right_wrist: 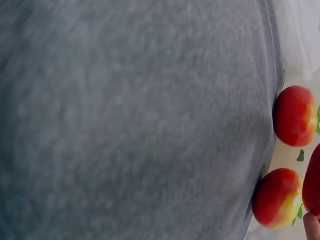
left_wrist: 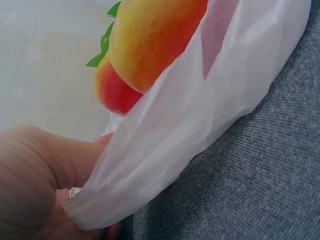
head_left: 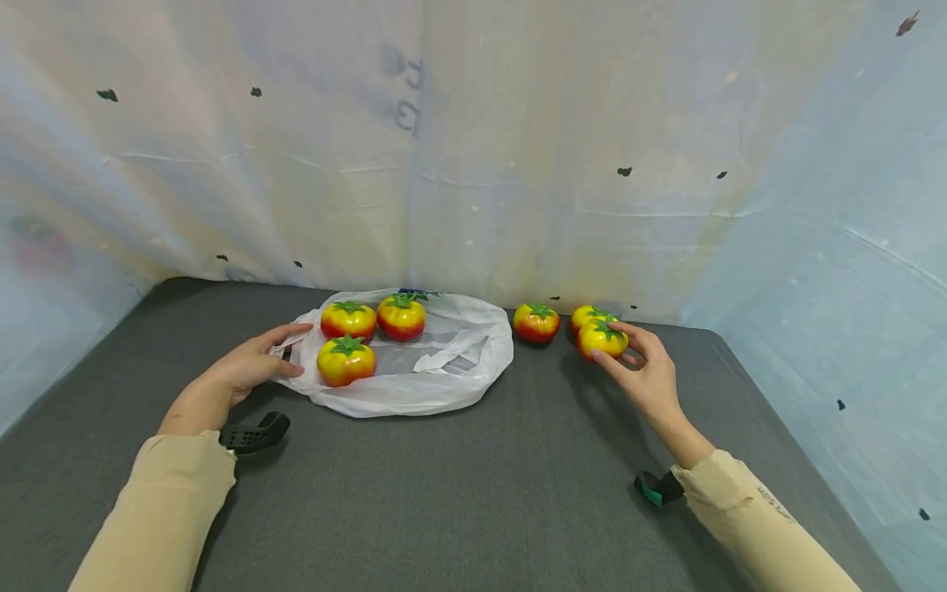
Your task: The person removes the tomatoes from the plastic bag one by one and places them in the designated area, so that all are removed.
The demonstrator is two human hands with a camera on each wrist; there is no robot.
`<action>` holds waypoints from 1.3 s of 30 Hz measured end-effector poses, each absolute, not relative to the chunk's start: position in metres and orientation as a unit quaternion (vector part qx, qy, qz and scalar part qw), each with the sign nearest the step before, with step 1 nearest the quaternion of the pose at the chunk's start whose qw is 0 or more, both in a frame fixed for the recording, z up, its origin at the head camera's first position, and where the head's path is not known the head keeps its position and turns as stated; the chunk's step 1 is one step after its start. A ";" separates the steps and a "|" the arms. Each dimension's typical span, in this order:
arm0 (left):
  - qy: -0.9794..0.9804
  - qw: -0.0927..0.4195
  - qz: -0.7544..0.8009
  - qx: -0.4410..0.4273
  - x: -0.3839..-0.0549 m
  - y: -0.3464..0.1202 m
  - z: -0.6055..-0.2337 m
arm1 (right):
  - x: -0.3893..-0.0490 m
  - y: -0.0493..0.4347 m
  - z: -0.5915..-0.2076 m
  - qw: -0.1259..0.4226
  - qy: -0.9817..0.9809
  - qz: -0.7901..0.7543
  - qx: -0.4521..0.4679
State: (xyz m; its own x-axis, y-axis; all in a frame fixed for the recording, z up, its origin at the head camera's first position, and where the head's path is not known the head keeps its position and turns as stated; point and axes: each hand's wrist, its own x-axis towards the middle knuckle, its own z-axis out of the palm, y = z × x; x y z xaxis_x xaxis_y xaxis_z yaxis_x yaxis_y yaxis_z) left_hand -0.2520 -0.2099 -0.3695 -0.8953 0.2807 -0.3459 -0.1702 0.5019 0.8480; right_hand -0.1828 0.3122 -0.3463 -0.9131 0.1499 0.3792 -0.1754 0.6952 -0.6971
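A white plastic bag [head_left: 414, 396] lies spread open with three red-and-yellow tomatoes inside, one of them a tomato [head_left: 346, 362] at its near left. My left hand [head_left: 255, 362] grips the bag's left edge, and in the left wrist view the left hand [left_wrist: 30, 175] has the plastic between thumb and fingers. At the right, my right hand [head_left: 647, 370] holds a tomato [head_left: 601, 339] between thumb and fingers. In the right wrist view, that held tomato [right_wrist: 312, 185] is cut off by the frame's edge, above a fingertip. Behind it, another tomato [head_left: 584, 316] is partly hidden.
One more tomato [head_left: 536, 323] sits between the bag and my right hand, near the back edge. The dark grey table [head_left: 473, 501] backs onto a pale hanging sheet [head_left: 518, 164], with a bluish sheet [head_left: 851, 329] along the right side.
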 end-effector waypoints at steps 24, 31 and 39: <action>0.838 0.211 0.502 0.035 -0.251 -0.208 -0.370 | -0.196 0.342 -0.343 0.274 -0.895 0.352 -0.021; 0.837 0.214 0.502 0.037 -0.249 -0.208 -0.369 | -0.201 0.348 -0.342 0.278 -0.899 0.335 -0.041; 0.839 0.212 0.499 0.041 -0.249 -0.208 -0.369 | -0.210 0.358 -0.341 0.261 -0.900 0.340 -0.078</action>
State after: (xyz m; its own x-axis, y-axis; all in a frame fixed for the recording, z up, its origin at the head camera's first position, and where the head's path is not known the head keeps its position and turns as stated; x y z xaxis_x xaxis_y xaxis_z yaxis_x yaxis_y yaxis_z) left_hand -0.2491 -0.2077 -0.3691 -0.9070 0.2806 -0.3140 -0.1419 0.4983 0.8553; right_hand -0.2098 0.3584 -0.3415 -0.8519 0.3171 0.4169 -0.0372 0.7572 -0.6521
